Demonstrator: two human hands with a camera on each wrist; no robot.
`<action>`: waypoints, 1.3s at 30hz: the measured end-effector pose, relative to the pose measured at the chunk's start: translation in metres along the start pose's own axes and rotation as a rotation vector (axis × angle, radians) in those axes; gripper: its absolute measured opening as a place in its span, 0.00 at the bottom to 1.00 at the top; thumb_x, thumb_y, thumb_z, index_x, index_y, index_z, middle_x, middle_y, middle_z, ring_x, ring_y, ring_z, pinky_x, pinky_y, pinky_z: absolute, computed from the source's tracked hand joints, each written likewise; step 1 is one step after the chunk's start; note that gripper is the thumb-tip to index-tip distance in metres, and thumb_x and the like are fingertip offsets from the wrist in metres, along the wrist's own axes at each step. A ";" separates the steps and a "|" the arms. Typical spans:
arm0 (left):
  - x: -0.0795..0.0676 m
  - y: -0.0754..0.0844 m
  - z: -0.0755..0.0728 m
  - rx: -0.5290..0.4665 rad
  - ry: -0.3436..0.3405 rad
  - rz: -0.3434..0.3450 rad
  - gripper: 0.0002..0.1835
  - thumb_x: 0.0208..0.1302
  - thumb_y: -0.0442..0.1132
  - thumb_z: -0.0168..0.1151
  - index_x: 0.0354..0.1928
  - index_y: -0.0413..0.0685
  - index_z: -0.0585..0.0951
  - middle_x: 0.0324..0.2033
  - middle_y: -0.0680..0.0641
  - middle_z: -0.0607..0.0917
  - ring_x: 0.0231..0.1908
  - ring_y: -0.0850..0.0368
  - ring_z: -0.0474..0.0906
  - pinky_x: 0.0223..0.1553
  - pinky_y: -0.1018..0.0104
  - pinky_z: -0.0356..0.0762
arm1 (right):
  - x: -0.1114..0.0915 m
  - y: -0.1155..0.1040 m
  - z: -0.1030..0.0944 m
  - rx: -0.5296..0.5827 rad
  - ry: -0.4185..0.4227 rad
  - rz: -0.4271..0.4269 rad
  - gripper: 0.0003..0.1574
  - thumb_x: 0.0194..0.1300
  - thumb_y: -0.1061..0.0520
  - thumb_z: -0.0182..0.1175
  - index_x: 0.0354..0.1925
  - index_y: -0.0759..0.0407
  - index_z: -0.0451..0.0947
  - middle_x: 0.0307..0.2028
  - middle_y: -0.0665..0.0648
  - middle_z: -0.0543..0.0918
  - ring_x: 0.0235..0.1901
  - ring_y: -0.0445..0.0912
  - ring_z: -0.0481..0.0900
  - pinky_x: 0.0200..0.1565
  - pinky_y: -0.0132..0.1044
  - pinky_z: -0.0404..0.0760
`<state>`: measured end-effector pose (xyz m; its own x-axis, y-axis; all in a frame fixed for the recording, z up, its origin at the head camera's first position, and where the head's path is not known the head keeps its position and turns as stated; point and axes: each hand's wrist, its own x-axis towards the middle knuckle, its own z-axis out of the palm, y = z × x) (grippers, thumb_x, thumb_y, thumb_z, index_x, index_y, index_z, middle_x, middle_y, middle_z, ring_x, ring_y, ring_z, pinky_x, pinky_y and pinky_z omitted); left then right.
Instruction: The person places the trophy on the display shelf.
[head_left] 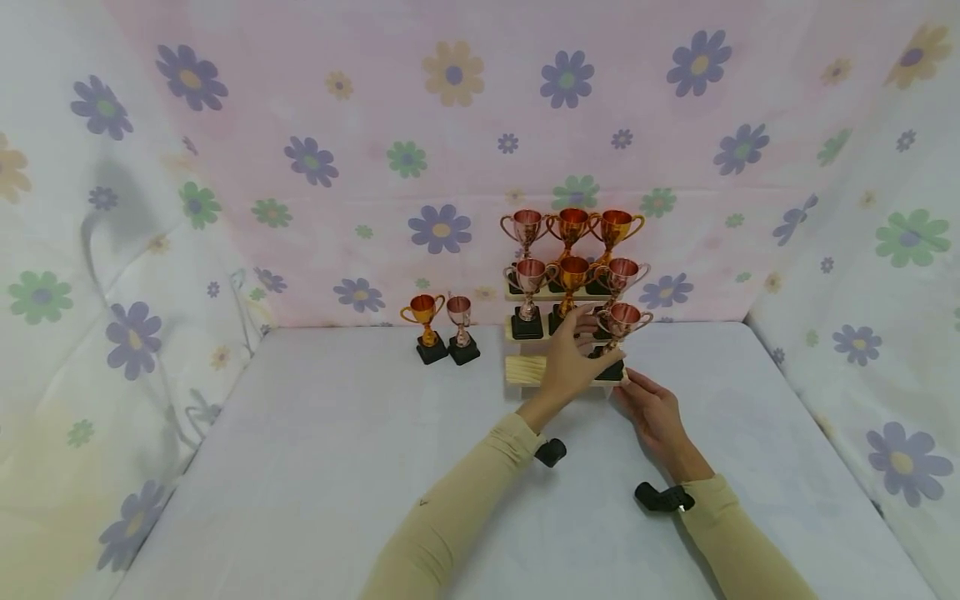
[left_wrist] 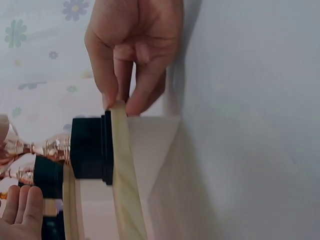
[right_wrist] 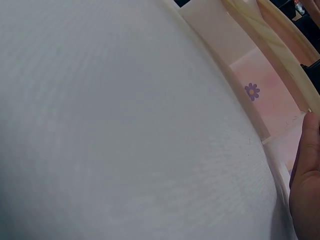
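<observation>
My left hand [head_left: 570,365] is at a small rose-gold trophy cup [head_left: 625,317] on the right end of the stand's lowest step, thumb in front and fingers at its left side. The trophy's black base [left_wrist: 91,147] sits upright on the wooden board [left_wrist: 125,175]. At that board's right end, my right hand [head_left: 657,414] pinches the edge between thumb and fingers; the left wrist view shows this grip from the side. The tiered display stand [head_left: 525,370] has bare wood at the lowest step's left. Part of the middle row is hidden behind my left hand.
Three trophies, including a gold one [head_left: 617,225], line the top step, and three more, including a rose-gold one [head_left: 530,275], the middle. Left of the stand, a gold trophy [head_left: 426,312] and a rose-gold trophy [head_left: 461,315] stand on the white table [head_left: 337,467]. Flowered cloth [head_left: 480,167] hangs behind.
</observation>
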<state>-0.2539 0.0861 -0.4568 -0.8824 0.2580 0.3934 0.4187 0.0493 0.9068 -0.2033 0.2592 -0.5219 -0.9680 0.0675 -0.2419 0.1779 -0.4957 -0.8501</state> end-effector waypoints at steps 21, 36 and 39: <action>-0.059 -0.004 -0.147 0.225 -0.236 0.046 0.26 0.66 0.38 0.70 0.65 0.45 0.76 0.51 0.39 0.84 0.52 0.46 0.81 0.57 0.50 0.83 | -0.003 -0.005 0.001 0.055 0.008 0.072 0.10 0.74 0.64 0.58 0.48 0.52 0.81 0.45 0.45 0.86 0.48 0.37 0.84 0.56 0.30 0.82; -0.096 -0.026 -0.224 0.294 -0.059 -0.019 0.20 0.68 0.36 0.69 0.60 0.42 0.79 0.46 0.40 0.86 0.49 0.49 0.83 0.53 0.55 0.85 | -0.006 -0.014 0.008 -0.040 0.017 0.113 0.41 0.77 0.61 0.54 0.79 0.65 0.48 0.46 0.43 0.81 0.48 0.35 0.84 0.63 0.31 0.76; -0.097 -0.029 -0.229 0.288 -0.049 -0.029 0.20 0.68 0.35 0.68 0.60 0.41 0.79 0.47 0.39 0.86 0.48 0.49 0.83 0.52 0.59 0.85 | -0.008 -0.015 0.010 -0.056 0.022 0.113 0.42 0.77 0.61 0.55 0.79 0.65 0.48 0.47 0.44 0.80 0.48 0.34 0.83 0.64 0.31 0.75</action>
<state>-0.2293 -0.1611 -0.4865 -0.8863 0.2982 0.3543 0.4436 0.3270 0.8344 -0.2003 0.2576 -0.5030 -0.9372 0.0333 -0.3473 0.2957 -0.4523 -0.8414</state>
